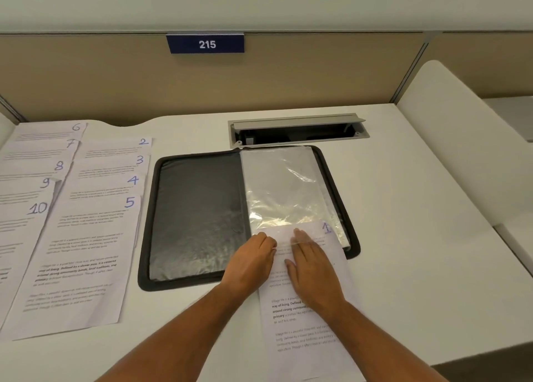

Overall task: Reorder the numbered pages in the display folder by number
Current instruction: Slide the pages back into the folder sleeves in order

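Display folder (199, 223), frame centre: black cover, faintly sheened inner face, cloth-like zip edging. Clear plastic sleeve (285, 188) on its right half: glossy, crinkled, strong glare. Page 1 (305, 318) and loose pages (83, 254) at left: matt white paper. Desk (418, 237): smooth, matt white. Cable hatch (297, 127), upper centre: brushed grey metal.
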The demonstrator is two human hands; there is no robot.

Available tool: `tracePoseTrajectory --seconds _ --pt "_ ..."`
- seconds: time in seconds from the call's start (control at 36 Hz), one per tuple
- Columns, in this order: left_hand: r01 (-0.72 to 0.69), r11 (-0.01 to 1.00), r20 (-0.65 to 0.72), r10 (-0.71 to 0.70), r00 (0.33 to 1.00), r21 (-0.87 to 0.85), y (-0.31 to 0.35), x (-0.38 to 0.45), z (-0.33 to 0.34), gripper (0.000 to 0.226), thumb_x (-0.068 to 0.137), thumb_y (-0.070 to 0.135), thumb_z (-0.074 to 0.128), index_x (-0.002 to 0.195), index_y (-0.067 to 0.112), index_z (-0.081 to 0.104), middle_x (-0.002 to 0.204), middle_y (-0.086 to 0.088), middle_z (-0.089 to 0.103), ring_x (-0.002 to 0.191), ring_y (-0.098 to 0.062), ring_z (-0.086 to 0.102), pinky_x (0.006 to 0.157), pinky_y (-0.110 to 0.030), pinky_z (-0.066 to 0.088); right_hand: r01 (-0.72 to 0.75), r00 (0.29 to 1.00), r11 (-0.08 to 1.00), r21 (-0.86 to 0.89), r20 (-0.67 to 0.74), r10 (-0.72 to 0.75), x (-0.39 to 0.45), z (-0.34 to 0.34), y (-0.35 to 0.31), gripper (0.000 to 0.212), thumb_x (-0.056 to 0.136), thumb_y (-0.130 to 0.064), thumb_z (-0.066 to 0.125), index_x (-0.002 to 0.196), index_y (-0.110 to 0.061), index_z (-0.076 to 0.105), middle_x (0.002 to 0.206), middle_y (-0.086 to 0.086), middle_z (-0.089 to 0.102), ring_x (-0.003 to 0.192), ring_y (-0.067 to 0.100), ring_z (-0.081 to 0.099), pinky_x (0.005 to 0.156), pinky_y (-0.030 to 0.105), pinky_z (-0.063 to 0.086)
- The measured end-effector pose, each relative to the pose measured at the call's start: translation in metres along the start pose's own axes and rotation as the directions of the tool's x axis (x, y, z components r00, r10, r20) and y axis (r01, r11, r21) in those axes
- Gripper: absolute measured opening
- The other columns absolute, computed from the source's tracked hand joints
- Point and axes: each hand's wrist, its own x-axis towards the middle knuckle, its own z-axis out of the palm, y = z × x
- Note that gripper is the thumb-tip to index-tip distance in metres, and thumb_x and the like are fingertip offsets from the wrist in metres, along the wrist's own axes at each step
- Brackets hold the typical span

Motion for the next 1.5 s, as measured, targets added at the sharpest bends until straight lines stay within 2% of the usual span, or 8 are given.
tracePoseTrajectory --seconds 0.14,0.33,0.72,0.86,1.03,1.17,1.31,1.5 --pt "-0.057 0.998 0.005 0.057 0.998 0.021 0.009 0.006 -0.002 0.011 0.099 0.018 0.059 0.108 0.015 0.064 0.098 0.0 0.062 0.079 -0.015 0.058 0.062 -0.029 0.054 0.005 0.996 0.996 -0.093 0.086 0.003 -0.006 0.006 0.013 0.07 0.104 -0.067 0.014 0.164 -0.031 0.007 0.172 -0.002 -0.005 0.158 0.019 -0.008 0.128 0.048 0.0" --pt "-0.112 0.989 0.037 0.109 0.993 0.095 0.008 0.01 0.003 0.015 0.089 0.011 0.072 0.102 0.016 0.066 0.087 0.001 0.061 0.071 -0.015 0.055 0.056 -0.032 0.053 0.034 0.988 0.99 -0.134 0.156 -0.013 0.001 0.001 0.014 0.073 0.098 -0.076 0.004 0.158 -0.042 -0.018 0.167 -0.01 -0.025 0.154 0.02 -0.025 0.123 0.057 -0.012" --pt "-0.159 0.982 0.009 0.159 0.987 0.101 0.005 0.009 0.001 0.008 0.091 0.013 0.071 0.097 0.018 0.068 0.088 0.003 0.062 0.073 -0.014 0.056 0.061 -0.03 0.053 -0.035 0.987 0.995 -0.095 0.154 0.05 0.028 0.002 0.007 0.074 0.099 -0.07 0.002 0.158 -0.033 -0.023 0.166 -0.005 -0.029 0.154 0.02 -0.025 0.124 0.053 -0.014" --pt "-0.149 0.985 -0.016 0.151 0.988 0.088 0.007 0.007 0.001 0.011 0.091 0.016 0.072 0.101 0.017 0.069 0.09 0.003 0.064 0.074 -0.014 0.059 0.06 -0.028 0.054 -0.132 0.99 0.987 0.092 0.058 0.127 0.028 -0.005 0.012 0.078 0.104 -0.058 0.027 0.164 -0.015 0.002 0.171 0.003 -0.009 0.158 0.022 0.005 0.129 0.039 0.008" --pt "-0.129 0.988 -0.011 0.13 0.991 0.083 0.008 0.008 0.003 0.012 0.092 0.019 0.07 0.104 0.017 0.069 0.094 0.002 0.065 0.077 -0.014 0.061 0.063 -0.027 0.056 -0.148 0.989 0.988 -0.049 0.001 0.149 0.031 -0.007 0.018 0.076 0.1 -0.072 0.026 0.161 -0.027 0.027 0.171 0.014 -0.002 0.158 0.031 -0.006 0.128 0.045 0.0" --pt "-0.116 0.989 -0.016 0.118 0.993 0.086 0.006 0.007 0.005 0.008 0.092 0.017 0.069 0.1 0.019 0.068 0.091 0.004 0.063 0.077 -0.013 0.058 0.062 -0.026 0.053 -0.131 0.991 0.99 -0.043 0.031 0.133 0.032 -0.003 0.016 0.083 0.093 -0.083 0.017 0.162 -0.036 0.023 0.171 0.008 -0.005 0.157 0.026 -0.014 0.126 0.045 -0.012" --pt "-0.111 0.991 -0.01 0.112 0.994 0.079 0.007 0.006 0.005 0.012 0.09 0.02 0.073 0.101 0.02 0.069 0.093 0.005 0.065 0.078 -0.012 0.061 0.063 -0.025 0.055 -0.126 0.991 0.991 -0.054 0.043 0.128 0.031 0.002 0.019 0.101 0.087 -0.087 -0.002 0.165 -0.021 0.004 0.171 0.002 -0.013 0.156 0.018 -0.016 0.127 0.044 -0.011" --pt "-0.107 0.989 -0.014 0.109 0.994 0.098 0.009 0.005 0.004 0.017 0.088 0.021 0.077 0.102 0.019 0.069 0.091 0.003 0.065 0.076 -0.013 0.061 0.062 -0.023 0.054 -0.031 0.996 0.997 -0.07 0.078 0.036 0.042 0.003 0.028 0.09 0.091 -0.081 -0.008 0.159 -0.024 -0.015 0.166 0.002 -0.027 0.155 0.019 -0.022 0.128 0.045 -0.006"
